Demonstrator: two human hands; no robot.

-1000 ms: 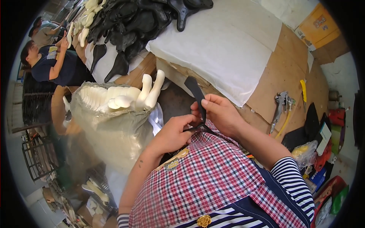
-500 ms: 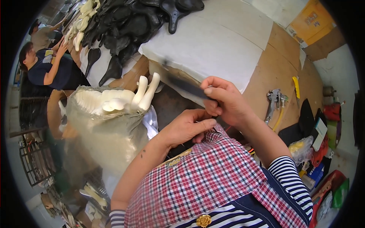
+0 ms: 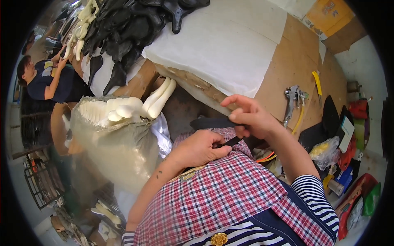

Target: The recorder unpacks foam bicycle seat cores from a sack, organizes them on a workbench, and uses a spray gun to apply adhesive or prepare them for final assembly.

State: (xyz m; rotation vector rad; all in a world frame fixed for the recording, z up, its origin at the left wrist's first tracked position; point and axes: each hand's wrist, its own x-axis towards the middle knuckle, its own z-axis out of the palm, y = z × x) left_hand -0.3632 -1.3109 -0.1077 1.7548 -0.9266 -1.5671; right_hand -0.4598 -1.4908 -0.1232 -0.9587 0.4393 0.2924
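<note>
Over my lap I hold a thin, black, strap-like piece [image 3: 214, 123] with a rounded left end; its exact kind I cannot make out. My right hand [image 3: 255, 119] pinches it near its right end with the thumb and lower fingers, the index finger raised. Lower down, my left hand [image 3: 197, 146] is closed on a narrow black length that shows past the thumb, seemingly part of the same piece. A red checked apron [image 3: 213, 180] lies under both hands. Left of them, a translucent bag [image 3: 117, 143] holds several white foam saddle pads [image 3: 127, 107], two sticking up at its right.
Black bicycle saddles [image 3: 131, 33] are heaped at the far left of the table, with cream pads [image 3: 84, 24] beyond. White sheeting [image 3: 217, 49] covers part of the table. A spray gun [image 3: 292, 100] and a yellow cutter [image 3: 317, 83] lie right. A co-worker [image 3: 45, 78] sits far left.
The black piece has swung down from a raised, blurred slant to lie nearly level above my lap. My right hand has lowered slightly, its index finger lifting. My left hand has dropped a little.
</note>
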